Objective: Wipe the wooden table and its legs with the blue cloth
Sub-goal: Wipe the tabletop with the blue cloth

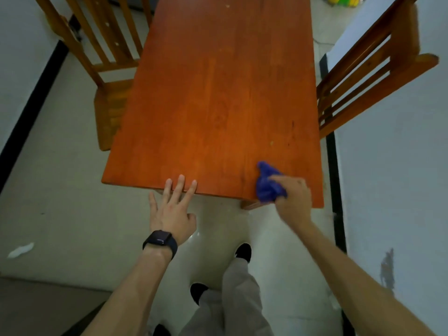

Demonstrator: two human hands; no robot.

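Note:
The reddish wooden table (218, 93) stretches away from me, its near edge just ahead of my feet. My right hand (293, 197) grips the bunched blue cloth (268, 184) on the table's near right corner. The cloth overhangs the near edge a little. My left hand (173, 207), with a dark watch on its wrist, rests its straight fingertips on the near edge left of centre. A bit of a table leg (249, 204) shows under the near right corner; the other legs are hidden below the top.
A wooden slatted chair (109, 76) stands at the table's left side and another chair (363, 76) at its right, against a pale wall. The floor is light tile with a scrap of white paper (20, 250) at the left. My legs and dark shoes are below.

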